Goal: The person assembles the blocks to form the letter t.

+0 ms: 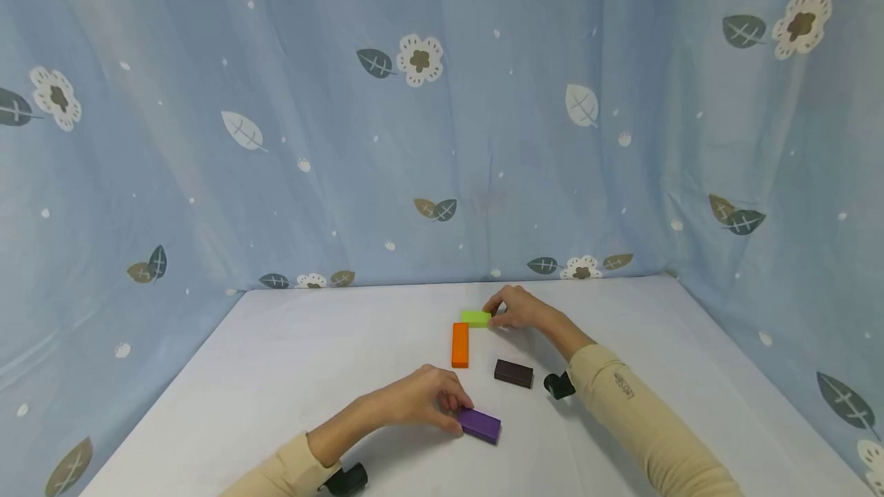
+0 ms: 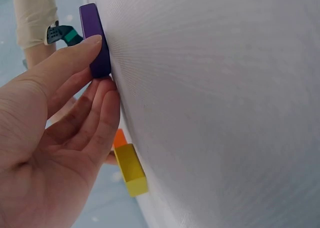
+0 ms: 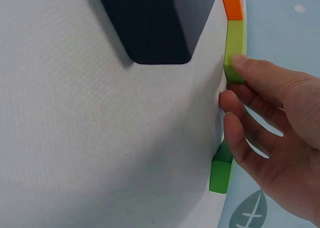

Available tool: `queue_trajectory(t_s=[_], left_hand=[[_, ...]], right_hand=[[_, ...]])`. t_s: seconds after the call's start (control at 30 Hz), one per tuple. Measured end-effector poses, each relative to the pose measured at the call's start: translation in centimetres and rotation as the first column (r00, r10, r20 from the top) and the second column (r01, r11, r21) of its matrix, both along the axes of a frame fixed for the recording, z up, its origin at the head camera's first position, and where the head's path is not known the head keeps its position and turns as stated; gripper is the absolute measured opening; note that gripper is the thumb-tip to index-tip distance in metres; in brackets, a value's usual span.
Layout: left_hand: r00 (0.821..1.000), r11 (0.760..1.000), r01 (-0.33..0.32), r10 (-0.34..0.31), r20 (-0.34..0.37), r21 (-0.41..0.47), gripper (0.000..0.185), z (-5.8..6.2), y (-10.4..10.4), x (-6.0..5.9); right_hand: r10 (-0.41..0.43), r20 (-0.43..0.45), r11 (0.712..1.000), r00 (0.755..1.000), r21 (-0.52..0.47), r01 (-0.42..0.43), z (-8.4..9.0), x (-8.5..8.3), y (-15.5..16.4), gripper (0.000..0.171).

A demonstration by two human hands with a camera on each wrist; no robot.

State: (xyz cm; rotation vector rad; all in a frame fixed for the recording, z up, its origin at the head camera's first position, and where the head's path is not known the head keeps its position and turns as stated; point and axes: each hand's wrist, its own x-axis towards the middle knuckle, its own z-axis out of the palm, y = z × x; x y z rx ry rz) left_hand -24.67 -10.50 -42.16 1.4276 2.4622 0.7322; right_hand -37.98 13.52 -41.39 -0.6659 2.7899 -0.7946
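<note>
Blocks lie flat on the white bench [image 1: 290, 374], and both my hands are on one each. My right hand [image 1: 519, 311] pinches the lime-green block [image 1: 476, 318] by its right end, thumb and fingertips curled round it; the right wrist view shows my thumb on its end face. That block sits toward twelve o'clock on the bench, its long axis running three to nine, its left end touching the far end of the orange block [image 1: 460, 344], whose long axis runs six to twelve, so the two make a corner. To do this well, I judge I should keep the green block flat, slide it rather than lift it, and press its end square against the orange one without nudging the orange one off line. My left hand [image 1: 414, 399] pinches the purple block [image 1: 479, 425] at its left end, fingers curled over it; it lies at about six o'clock of the orange one, well apart from it, long axis running roughly ten to four. The dark brown block [image 1: 513, 373] rests untouched between, at four o'clock of the orange one, pointing nearly three to nine. A darker green block [image 3: 220, 173] shows behind my right fingers in the right wrist view; I cannot tell exactly where it lies.
</note>
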Motion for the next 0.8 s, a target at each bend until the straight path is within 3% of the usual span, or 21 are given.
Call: queue_trajectory(t_s=[0.43,0.8], left_hand=[[0.998,0.999,0.044,-0.044,-0.043,0.004,0.027,-0.38,-0.04,0.28],[0.997,0.999,0.016,-0.013,-0.081,0.032,0.027,-0.14,-0.07,-0.04]], right_hand=[[-0.008,-0.002,1.0,1.0,-0.003,0.008,-0.83,0.31,0.13,0.028],[0.013,-0.026,1.0,1.0,-0.001,-0.013,-0.64,-0.09,0.14,0.026]])
